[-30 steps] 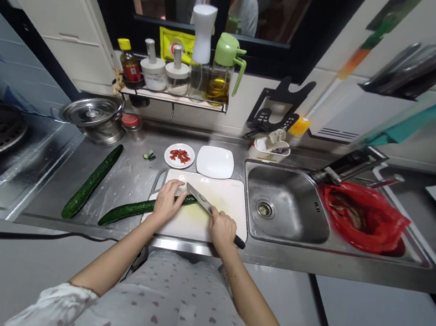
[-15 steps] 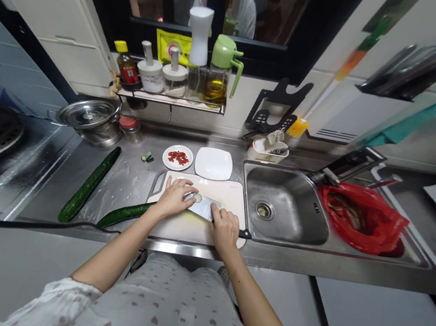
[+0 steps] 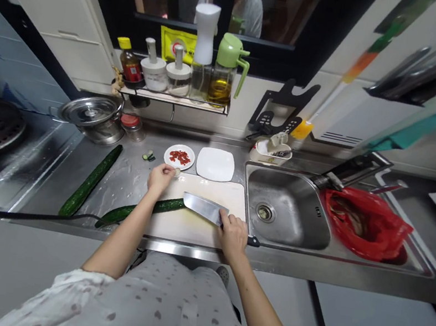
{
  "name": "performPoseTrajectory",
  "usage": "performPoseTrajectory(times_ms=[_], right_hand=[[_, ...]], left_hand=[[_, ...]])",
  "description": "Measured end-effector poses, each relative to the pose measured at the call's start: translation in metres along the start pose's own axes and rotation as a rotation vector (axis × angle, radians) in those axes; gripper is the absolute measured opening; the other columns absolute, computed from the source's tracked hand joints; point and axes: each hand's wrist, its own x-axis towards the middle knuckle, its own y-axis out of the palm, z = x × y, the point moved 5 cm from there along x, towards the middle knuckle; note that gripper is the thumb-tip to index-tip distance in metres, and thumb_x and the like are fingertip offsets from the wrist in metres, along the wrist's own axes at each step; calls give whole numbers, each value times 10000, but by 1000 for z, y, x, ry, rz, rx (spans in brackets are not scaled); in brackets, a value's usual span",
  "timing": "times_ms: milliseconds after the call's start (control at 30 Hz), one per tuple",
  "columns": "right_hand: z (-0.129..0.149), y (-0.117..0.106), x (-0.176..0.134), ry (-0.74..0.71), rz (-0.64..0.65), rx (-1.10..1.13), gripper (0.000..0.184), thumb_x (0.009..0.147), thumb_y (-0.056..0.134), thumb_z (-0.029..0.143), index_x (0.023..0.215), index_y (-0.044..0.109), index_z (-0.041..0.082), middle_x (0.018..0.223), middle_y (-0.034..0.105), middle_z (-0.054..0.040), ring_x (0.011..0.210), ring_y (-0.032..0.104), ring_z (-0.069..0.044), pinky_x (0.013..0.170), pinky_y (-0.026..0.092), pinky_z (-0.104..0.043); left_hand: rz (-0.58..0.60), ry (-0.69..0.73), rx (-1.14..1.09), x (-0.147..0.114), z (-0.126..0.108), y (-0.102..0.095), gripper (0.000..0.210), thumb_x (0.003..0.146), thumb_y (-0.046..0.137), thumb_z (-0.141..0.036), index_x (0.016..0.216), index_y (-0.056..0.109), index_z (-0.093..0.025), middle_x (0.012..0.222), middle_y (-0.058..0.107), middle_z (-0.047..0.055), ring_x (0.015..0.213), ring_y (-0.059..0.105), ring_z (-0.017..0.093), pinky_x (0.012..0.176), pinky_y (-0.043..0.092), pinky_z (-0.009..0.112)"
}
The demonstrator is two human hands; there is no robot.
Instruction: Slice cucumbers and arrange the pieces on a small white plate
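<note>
My right hand [image 3: 234,236] grips a broad kitchen knife [image 3: 204,206], its blade over the white cutting board [image 3: 197,233] and pointing left. A long green cucumber [image 3: 168,205] lies partly on the board, with its right end by the blade tip and its left part on the counter behind my left forearm. At the board's far left corner, my left hand [image 3: 160,178] pinches a small pale cucumber piece [image 3: 176,171]. Just beyond those fingers is a round plate [image 3: 167,157] of chopped red pieces. A white square plate [image 3: 215,165] stands beside it.
A second cucumber [image 3: 91,180] lies on the left of the counter. Small cucumber ends [image 3: 149,156] sit near the plates. To the right are the sink [image 3: 285,214] and a red plastic bag [image 3: 365,223]. A metal pot [image 3: 94,119] and a seasoning shelf [image 3: 174,100] are at the back.
My left hand has moved left and away from me, off the blade, carrying the pale piece that was on it. The cucumber's cut end now shows beside the knife, which my right hand still holds.
</note>
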Motion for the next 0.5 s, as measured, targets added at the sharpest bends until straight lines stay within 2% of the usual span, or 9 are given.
performPoseTrajectory(times_ms=[67, 233, 367, 500], right_hand=[[-7, 3, -1, 34, 9, 1, 459, 844, 562, 240, 1300, 520, 211, 938, 595, -78, 881, 479, -208, 782, 267, -312], [-16, 6, 0, 100, 20, 9, 451, 841, 574, 244, 1289, 524, 218, 943, 606, -64, 892, 497, -199, 798, 273, -304], [-17, 7, 0, 115, 31, 16, 462, 835, 580, 239, 1293, 519, 225, 950, 608, -64, 898, 502, -195, 798, 277, -299], [-17, 8, -2, 128, 34, 18, 452, 837, 579, 244, 1286, 525, 224, 951, 612, -60, 894, 506, -191, 796, 276, -297]], left_hand=[[-41, -119, 41, 10, 16, 1, 219, 744, 623, -360, 910, 684, -231, 860, 707, 7, 762, 625, 158, 693, 442, 249], [12, -258, 111, 20, 40, 18, 175, 689, 658, -392, 805, 691, -266, 905, 716, 22, 791, 636, 193, 710, 445, 298], [19, -290, 171, 29, 46, 26, 199, 672, 664, -432, 775, 692, -265, 906, 719, 50, 823, 641, 224, 747, 449, 343], [13, -260, 248, 37, 42, 27, 171, 680, 660, -404, 783, 696, -272, 931, 717, 63, 904, 636, 260, 794, 439, 385]])
